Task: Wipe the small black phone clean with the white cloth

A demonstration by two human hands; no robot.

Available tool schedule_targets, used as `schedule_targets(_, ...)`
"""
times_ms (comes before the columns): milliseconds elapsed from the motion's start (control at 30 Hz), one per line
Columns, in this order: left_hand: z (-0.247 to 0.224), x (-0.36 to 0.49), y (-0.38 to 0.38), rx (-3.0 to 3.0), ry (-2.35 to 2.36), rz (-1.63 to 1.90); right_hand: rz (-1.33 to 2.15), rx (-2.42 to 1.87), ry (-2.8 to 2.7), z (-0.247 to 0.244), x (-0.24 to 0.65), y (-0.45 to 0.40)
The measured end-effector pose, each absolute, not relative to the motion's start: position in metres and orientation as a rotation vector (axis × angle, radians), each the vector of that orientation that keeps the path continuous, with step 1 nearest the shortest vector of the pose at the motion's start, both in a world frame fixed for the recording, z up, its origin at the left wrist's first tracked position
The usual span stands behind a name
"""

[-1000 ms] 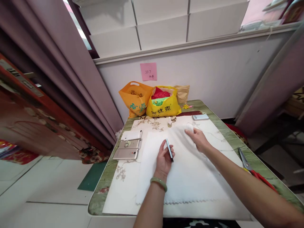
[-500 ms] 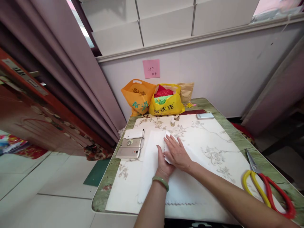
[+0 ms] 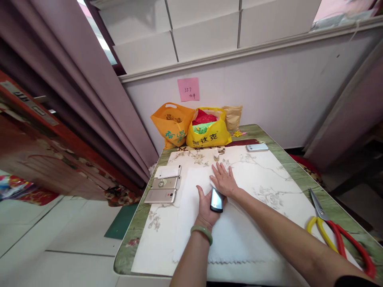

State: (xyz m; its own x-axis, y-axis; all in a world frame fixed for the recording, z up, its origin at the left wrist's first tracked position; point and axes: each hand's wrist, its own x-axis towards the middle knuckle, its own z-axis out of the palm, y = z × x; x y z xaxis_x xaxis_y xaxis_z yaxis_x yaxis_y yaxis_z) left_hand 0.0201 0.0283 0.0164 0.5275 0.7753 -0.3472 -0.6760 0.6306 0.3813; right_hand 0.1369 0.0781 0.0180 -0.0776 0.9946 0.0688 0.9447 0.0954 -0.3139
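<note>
My left hand (image 3: 206,209), palm up with a green bangle on its wrist, holds a dark-edged phone (image 3: 216,200) whose shiny face is turned upward. Across the phone's far end lies my right hand (image 3: 226,181), palm down, its fingers stretched out flat. A bit of white cloth (image 3: 212,183) shows at the edge of the right hand; the rest of it is hidden. Both hands are above a white sheet (image 3: 191,235) with a scalloped near edge, spread on the flower-patterned table cover (image 3: 155,247).
Several phones lie at left, among them a gold phone (image 3: 160,195); another phone (image 3: 257,147) lies far right. A small bottle (image 3: 216,154) stands beyond the hands. An orange bag (image 3: 172,123) and a yellow bag (image 3: 209,137) stand behind. Large scissors (image 3: 321,215) lie at right.
My right hand has slid forward over the phone, uncovering its near end and shiny face. Most of the white cloth seen before is now out of sight. The view has shifted slightly.
</note>
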Motion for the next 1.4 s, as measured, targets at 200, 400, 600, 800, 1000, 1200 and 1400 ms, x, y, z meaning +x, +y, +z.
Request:
schedule_targets(200, 0.01, 0.016, 0.028, 0.183, 0.529, 0.865, 0.089, -1.528, -2.327, 0.011, 0.127, 0.022)
schedule_targets(400, 0.014, 0.021, 0.029, 0.197, 0.482, 0.842, 0.191, -1.622, -2.307, 0.02, 0.124, 0.035)
schedule_targets(600, 0.013, 0.019, 0.027, 0.223, 0.495, 0.886, 0.288, -1.974, -1.902, 0.031, 0.155, 0.064)
schedule_targets(800, 0.013, 0.02, 0.029, 0.21, 0.442, 0.892, 0.73, -1.848, -1.567, 0.051, 0.206, 0.049)
schedule_targets(1000, 0.014, 0.022, 0.028, 0.213, 0.496, 0.928, 0.651, -1.93, -1.829, 0.053, 0.216, 0.04)
schedule_targets(1200, 0.016, 0.019, 0.025, 0.202, 0.503, 0.988, 0.248, -2.229, -1.704, 0.08, 0.245, 0.061)
schedule_targets(1400, 0.016, 0.024, 0.027, 0.23, 0.54, 0.992, 0.246, -2.072, -1.642, 0.075, 0.225, 0.043)
